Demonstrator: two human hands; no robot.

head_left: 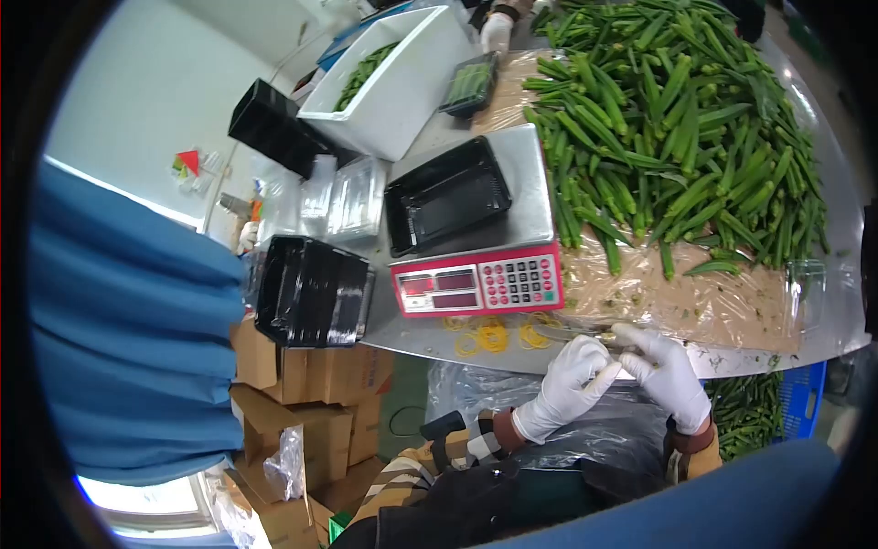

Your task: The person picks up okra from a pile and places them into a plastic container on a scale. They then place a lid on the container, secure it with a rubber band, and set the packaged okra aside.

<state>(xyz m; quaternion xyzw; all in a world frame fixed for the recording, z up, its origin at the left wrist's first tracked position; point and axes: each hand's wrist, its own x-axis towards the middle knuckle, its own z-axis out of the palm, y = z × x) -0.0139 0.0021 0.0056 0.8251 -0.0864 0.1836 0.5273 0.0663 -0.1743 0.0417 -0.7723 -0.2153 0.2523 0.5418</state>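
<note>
Both my hands wear white gloves and meet at the table's near edge. My left hand [572, 389] has its fingers curled in, the tips close to my other hand. With thumb and fingers drawn together, my right hand [666, 373] almost touches the left. What they pinch, if anything, is too small to make out. Just beyond the fingers lies a thin metallic object [585, 331], partly hidden. Yellow rubber bands [492, 337] lie to the left. A large pile of okra [677, 137] covers the table ahead, on plastic-wrapped cardboard [677, 302].
An empty black tray [448, 197] sits on a red-fronted scale [476, 279]. Stacked black trays [315, 291] stand left, near clear lids [355, 201]. Behind are a white foam box [389, 91], a filled okra tray [470, 87] and another person's gloved hand [497, 33]. A blue crate [803, 403] is below right.
</note>
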